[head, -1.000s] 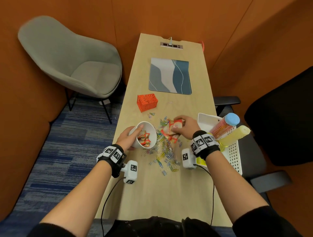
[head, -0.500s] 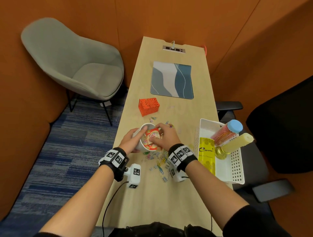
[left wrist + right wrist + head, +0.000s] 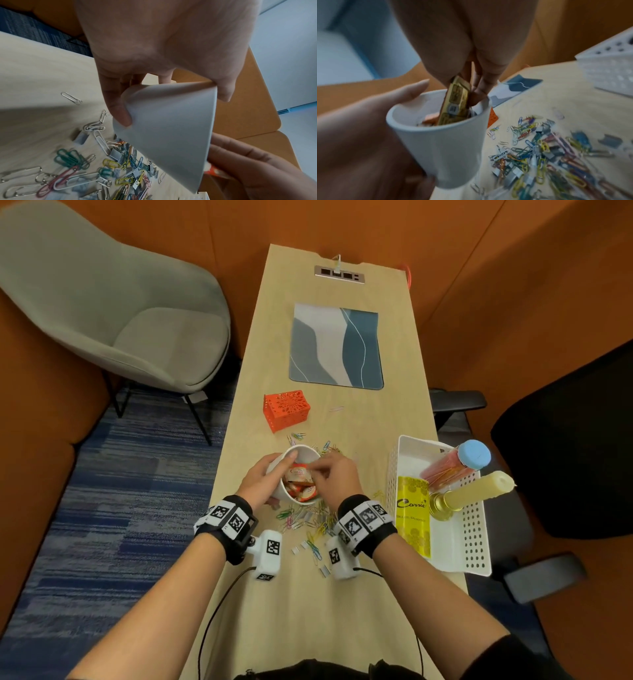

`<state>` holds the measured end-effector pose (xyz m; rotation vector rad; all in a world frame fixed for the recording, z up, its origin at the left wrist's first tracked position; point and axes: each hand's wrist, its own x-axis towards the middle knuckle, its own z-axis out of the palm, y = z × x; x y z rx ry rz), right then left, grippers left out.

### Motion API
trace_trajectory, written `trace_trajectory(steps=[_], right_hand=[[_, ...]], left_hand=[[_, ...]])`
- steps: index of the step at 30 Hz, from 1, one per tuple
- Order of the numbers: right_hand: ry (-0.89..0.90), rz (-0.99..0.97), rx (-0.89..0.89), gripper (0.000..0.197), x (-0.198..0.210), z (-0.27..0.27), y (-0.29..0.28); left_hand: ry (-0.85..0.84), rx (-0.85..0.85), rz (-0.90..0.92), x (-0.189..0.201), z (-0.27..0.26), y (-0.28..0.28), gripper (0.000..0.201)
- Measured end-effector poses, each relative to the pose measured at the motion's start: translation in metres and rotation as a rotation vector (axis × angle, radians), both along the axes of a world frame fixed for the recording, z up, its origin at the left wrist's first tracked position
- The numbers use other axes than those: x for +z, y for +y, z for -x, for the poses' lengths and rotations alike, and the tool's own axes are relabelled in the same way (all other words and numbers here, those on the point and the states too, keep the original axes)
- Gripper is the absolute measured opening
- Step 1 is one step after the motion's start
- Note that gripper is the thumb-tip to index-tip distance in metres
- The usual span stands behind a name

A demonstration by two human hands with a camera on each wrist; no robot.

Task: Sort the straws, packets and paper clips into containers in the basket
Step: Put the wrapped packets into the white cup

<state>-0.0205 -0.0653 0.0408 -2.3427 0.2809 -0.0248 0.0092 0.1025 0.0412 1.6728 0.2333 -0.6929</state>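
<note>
I have the left hand (image 3: 257, 484) curled round the white cup (image 3: 301, 455), thumb hooked over the rim and fingers wrapping the smooth tapered wall; the cup is tipped toward my right side, mouth facing the other hand, lifted just above the wooden table (image 3: 308, 611). My right hand (image 3: 337, 477) pinches a packet (image 3: 454, 102) between thumb and fingertips (image 3: 481, 86) — the packet stands nearly upright, long axis running down into the cup, lower end already among the other packets (image 3: 299, 486) inside; it is flat, glossy, gold-brown on the side facing the right wrist camera, with small printed panels. Below and beside the cup lie the paper clips (image 3: 308, 522), a loose tangle of thin wire loops in green, yellow, blue, pink and silver, mixed with small grey metal clips. The white perforated basket (image 3: 474, 542) sits near my right side at the table edge; in it lie a yellow sachet (image 3: 412, 515), a blue-capped tube of straws (image 3: 455, 463) and a pale yellow bottle (image 3: 479, 491) — both lie tilted against the far wall.
</note>
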Motion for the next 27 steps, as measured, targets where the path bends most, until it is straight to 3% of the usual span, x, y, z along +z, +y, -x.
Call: trace_trajectory(steps=[4, 9, 11, 13, 17, 18, 20, 25, 27], right_hand=[[-0.032, -0.232, -0.255, 0.012, 0.003, -0.013, -0.019], [-0.179, -0.344, -0.312, 0.015, 0.011, -0.02, -0.035], [-0.13, -0.388, -0.269, 0.014, 0.009, -0.024, -0.026], [-0.103, -0.297, -0.188, 0.012, 0.004, -0.027, -0.016], [-0.116, 0.221, 0.112, 0.014, -0.006, -0.026, -0.005], [-0.099, 0.273, 0.136, 0.016, -0.005, -0.024, -0.003], [-0.052, 0.235, 0.159, 0.019, 0.0, -0.023, -0.003], [0.265, -0.008, 0.365, 0.032, 0.024, -0.027, -0.023], [0.226, 0.045, 0.42, 0.034, 0.031, -0.023, -0.027]], left_hand=[[0.005, -0.016, 0.007, -0.003, -0.01, -0.003, 0.07], [0.004, -0.014, 0.0, -0.008, -0.019, -0.005, 0.061], [0.015, -0.022, 0.004, -0.009, -0.02, -0.009, 0.061], [0.025, -0.027, 0.028, -0.007, -0.02, -0.016, 0.06], [0.034, -0.009, 0.077, -0.004, -0.023, -0.026, 0.056], [0.036, -0.004, 0.079, -0.003, -0.024, -0.027, 0.057], [0.061, 0.005, 0.08, -0.003, -0.026, -0.029, 0.055], [0.133, 0.026, 0.064, -0.006, -0.023, -0.027, 0.058], [0.106, 0.033, 0.071, -0.006, -0.021, -0.027, 0.059]])
